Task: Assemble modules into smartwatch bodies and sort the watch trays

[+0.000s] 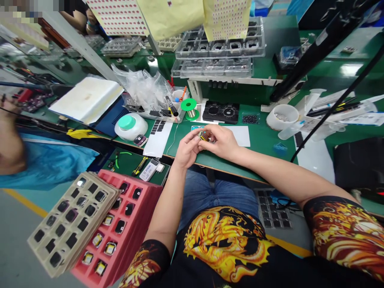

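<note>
My left hand (187,151) and my right hand (224,143) meet over the front edge of the green workbench (210,161). Between their closed fingers is a small device with a yellow part (204,137). It resembles the units with yellow parts (109,248) in the red tray, though the fingers cover much of it. Under and behind the hands lies a white sheet (241,136). Just beyond them are a solder wire spool (190,110) with green flanges and a black fixture (221,112) with round recesses.
A red tray (133,208) and a beige tray (67,222) of small units stand at left. A white bottle (131,127) with a green cap, a white tub (282,117) and a dark arm (318,48) flank the work area. A co-worker's arm (12,140) shows at far left.
</note>
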The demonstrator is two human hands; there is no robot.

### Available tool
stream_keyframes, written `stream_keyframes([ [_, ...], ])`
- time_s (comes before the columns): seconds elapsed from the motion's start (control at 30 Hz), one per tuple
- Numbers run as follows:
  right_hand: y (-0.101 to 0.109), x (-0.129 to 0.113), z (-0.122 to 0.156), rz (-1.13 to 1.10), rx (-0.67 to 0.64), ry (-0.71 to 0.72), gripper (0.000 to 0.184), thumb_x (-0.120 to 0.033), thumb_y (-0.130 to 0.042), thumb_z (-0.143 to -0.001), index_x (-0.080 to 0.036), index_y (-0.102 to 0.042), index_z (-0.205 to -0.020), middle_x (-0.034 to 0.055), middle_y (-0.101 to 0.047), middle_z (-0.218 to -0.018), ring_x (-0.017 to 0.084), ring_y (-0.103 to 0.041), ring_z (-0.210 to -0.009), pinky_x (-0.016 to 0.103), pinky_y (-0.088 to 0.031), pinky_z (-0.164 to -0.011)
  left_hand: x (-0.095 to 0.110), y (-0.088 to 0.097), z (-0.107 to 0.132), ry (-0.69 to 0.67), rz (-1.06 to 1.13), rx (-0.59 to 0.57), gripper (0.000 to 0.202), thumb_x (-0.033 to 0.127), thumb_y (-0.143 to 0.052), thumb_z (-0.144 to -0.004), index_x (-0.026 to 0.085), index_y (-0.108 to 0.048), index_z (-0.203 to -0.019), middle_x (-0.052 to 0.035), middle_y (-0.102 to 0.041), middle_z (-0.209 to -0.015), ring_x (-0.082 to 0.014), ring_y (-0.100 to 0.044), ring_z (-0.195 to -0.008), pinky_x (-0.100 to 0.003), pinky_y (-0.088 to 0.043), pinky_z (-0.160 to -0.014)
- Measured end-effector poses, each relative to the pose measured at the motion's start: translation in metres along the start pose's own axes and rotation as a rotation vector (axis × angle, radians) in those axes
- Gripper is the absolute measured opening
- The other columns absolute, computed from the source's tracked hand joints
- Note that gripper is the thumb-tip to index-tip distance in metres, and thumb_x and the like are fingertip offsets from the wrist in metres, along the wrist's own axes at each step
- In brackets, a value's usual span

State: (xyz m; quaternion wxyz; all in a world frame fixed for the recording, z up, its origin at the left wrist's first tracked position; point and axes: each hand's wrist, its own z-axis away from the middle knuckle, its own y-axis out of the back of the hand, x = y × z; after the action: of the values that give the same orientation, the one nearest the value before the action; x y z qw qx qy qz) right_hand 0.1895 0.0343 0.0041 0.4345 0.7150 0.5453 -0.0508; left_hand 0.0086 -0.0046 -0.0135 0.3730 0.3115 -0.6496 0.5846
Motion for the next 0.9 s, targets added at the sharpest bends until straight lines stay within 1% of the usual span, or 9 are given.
stream_keyframes([
  [0.1,0.002,0.0,0.0,0.036,-0.047,0.015,0.029,-0.045,-0.077,-0.106,-0.019,-0.071,-0.116,0.0082,-0.075,-0.102,0.023,-0.065,-0.088,0.037,-0.054,-0.084,0.0,0.005,-0.002,0.031,0.011,0.032,0.051,0.044,-0.1,-0.084,0.022,-0.082,-0.126,-0.0113,-0.082,-0.12,-0.0226,-0.081,-0.1,-0.033,-0.069,-0.083],
  [0.27,0.005,-0.002,-0.002,0.003,-0.075,0.054,0.022,-0.036,-0.08,-0.1,-0.021,-0.067,-0.112,0.0088,-0.068,-0.11,0.026,-0.064,-0.101,0.037,-0.054,-0.085,-0.001,0.005,-0.004,0.024,0.022,0.06,0.051,0.046,-0.098,-0.087,0.018,-0.083,-0.126,-0.0132,-0.083,-0.12,-0.0232,-0.081,-0.1,-0.034,-0.068,-0.083],
  [0.4,0.005,-0.003,-0.003,-0.024,-0.102,0.034,0.032,-0.036,-0.088,-0.093,-0.023,-0.062,-0.108,0.0046,-0.062,-0.103,0.024,-0.059,-0.094,0.035,-0.051,-0.08,-0.002,0.003,-0.002,0.023,-0.032,0.04,0.053,0.051,-0.097,-0.088,0.015,-0.085,-0.125,-0.0155,-0.083,-0.116,-0.0262,-0.082,-0.099,-0.033,-0.066,-0.078],
  [0.5,0.004,-0.003,-0.003,-0.013,-0.097,0.01,0.036,-0.034,-0.091,-0.088,-0.024,-0.056,-0.093,0.002,-0.056,-0.097,0.021,-0.054,-0.087,0.033,-0.045,-0.074,-0.001,0.0,-0.001,0.041,-0.082,0.012,0.05,0.05,-0.098,-0.087,0.015,-0.087,-0.12,-0.0131,-0.084,-0.111,-0.0232,-0.08,-0.087,-0.03,-0.063,-0.066],
  [0.6,0.002,-0.002,-0.002,-0.018,-0.075,0.006,0.04,-0.032,-0.086,-0.09,-0.025,-0.048,-0.081,0.0002,-0.05,-0.091,0.019,-0.05,-0.08,0.032,-0.04,-0.069,0.002,-0.004,-0.002,0.074,-0.08,-0.003,0.05,0.049,-0.1,-0.084,0.016,-0.087,-0.119,-0.01,-0.083,-0.102,-0.0198,-0.076,-0.077,-0.028,-0.061,-0.058],
  [0.67,0.0,-0.001,-0.001,-0.034,-0.051,0.03,0.036,-0.031,-0.085,-0.093,-0.024,-0.051,-0.084,0.0006,-0.052,-0.092,0.019,-0.051,-0.081,0.033,-0.041,-0.07,0.003,-0.005,-0.002,0.078,-0.07,-0.003,0.049,0.049,-0.099,-0.084,0.016,-0.087,-0.119,-0.0096,-0.082,-0.1,-0.0191,-0.075,-0.075,-0.028,-0.061,-0.058],
  [0.73,0.0,0.001,-0.001,-0.052,-0.034,0.066,0.032,-0.032,-0.086,-0.092,-0.024,-0.055,-0.092,0.002,-0.056,-0.097,0.021,-0.054,-0.085,0.034,-0.044,-0.073,0.003,-0.004,-0.002,0.074,-0.072,-0.005,0.048,0.05,-0.098,-0.087,0.016,-0.086,-0.118,-0.0106,-0.082,-0.101,-0.0179,-0.074,-0.073,-0.027,-0.06,-0.056],
  [0.83,0.0,0.003,-0.002,-0.07,-0.027,0.102,0.035,-0.033,-0.09,-0.09,-0.024,-0.057,-0.1,0.0039,-0.06,-0.101,0.022,-0.056,-0.089,0.035,-0.048,-0.078,0.002,-0.001,-0.002,0.078,-0.069,-0.008,0.05,0.053,-0.095,-0.09,0.015,-0.085,-0.119,-0.0118,-0.082,-0.1,-0.0168,-0.072,-0.068,-0.027,-0.059,-0.054],
  [0.9,0.001,0.004,-0.002,-0.083,-0.041,0.102,0.036,-0.035,-0.09,-0.09,-0.024,-0.057,-0.1,0.0051,-0.06,-0.105,0.022,-0.056,-0.089,0.036,-0.05,-0.079,0.001,0.001,-0.003,0.072,-0.057,-0.015,0.048,0.055,-0.093,-0.092,0.015,-0.085,-0.118,-0.0122,-0.082,-0.1,-0.0184,-0.074,-0.07,-0.028,-0.06,-0.055],
])
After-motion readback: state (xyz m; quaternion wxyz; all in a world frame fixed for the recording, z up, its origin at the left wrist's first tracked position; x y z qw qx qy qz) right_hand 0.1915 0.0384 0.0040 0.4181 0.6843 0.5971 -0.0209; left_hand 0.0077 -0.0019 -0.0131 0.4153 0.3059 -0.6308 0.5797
